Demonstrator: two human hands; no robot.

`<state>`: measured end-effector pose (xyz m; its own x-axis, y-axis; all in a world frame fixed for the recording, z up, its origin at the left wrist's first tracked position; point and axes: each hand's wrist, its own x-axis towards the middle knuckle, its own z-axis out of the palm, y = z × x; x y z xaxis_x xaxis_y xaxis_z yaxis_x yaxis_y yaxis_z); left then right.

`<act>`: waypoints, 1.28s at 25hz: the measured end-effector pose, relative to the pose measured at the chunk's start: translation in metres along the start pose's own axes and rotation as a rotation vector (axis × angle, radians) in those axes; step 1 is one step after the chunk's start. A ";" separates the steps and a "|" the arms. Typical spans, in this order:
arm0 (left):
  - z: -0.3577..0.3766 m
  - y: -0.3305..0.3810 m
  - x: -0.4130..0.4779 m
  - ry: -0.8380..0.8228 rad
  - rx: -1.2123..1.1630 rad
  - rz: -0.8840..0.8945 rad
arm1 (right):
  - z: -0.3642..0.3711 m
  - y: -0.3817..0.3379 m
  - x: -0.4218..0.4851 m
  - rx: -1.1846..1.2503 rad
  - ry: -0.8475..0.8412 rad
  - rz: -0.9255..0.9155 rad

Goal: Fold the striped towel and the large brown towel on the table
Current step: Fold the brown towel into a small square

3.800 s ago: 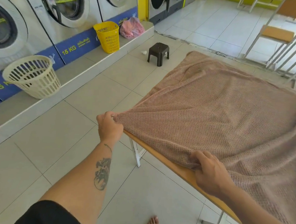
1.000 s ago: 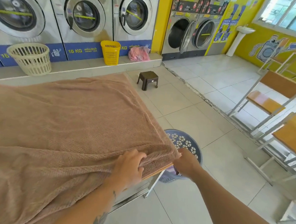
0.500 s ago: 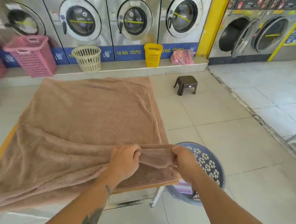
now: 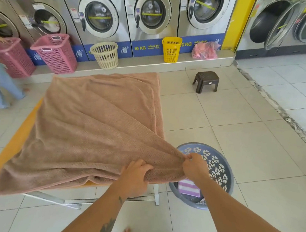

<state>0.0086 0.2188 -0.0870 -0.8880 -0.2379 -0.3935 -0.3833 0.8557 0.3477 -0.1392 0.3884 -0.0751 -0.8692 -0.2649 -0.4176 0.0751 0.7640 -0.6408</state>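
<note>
The large brown towel [image 4: 94, 123] lies spread over the orange-topped table [image 4: 16, 139], hanging off its near and right edges. My left hand [image 4: 135, 175] grips the towel's near edge. Just to its right, my right hand [image 4: 194, 166] pinches the near right corner, lifted a little off the table. The striped towel [image 4: 189, 187], purple and white, lies inside a round blue-grey basket [image 4: 223, 175] on the floor right of the table, partly hidden by my right arm.
Washing machines line the far wall, with two pink baskets [image 4: 55, 52], a cream basket [image 4: 105, 54], a yellow basket [image 4: 171, 48] and a pink bag [image 4: 204, 50] on the ledge. A dark stool [image 4: 206, 81] stands on the tiles. A person [image 4: 0, 81] is at far left.
My hands have drawn apart along the towel's near edge, and the right one now holds the corner out over the basket. The view has turned left and the towel looks more stretched.
</note>
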 end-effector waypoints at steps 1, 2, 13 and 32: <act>0.003 0.000 0.001 0.022 -0.041 -0.004 | 0.002 0.002 0.003 0.033 0.057 -0.010; 0.004 0.001 0.003 0.040 -0.078 -0.005 | 0.004 0.005 0.009 0.041 0.092 -0.012; -0.029 0.004 0.021 0.131 -0.250 -0.091 | 0.007 0.004 0.029 -0.035 -0.254 0.025; -0.123 -0.019 0.123 0.212 -0.423 -0.083 | 0.001 -0.099 0.118 0.012 -0.278 -0.135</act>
<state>-0.1248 0.1172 -0.0377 -0.8655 -0.4234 -0.2678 -0.4857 0.5783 0.6555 -0.2487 0.2812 -0.0615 -0.7048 -0.5153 -0.4876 -0.0246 0.7046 -0.7092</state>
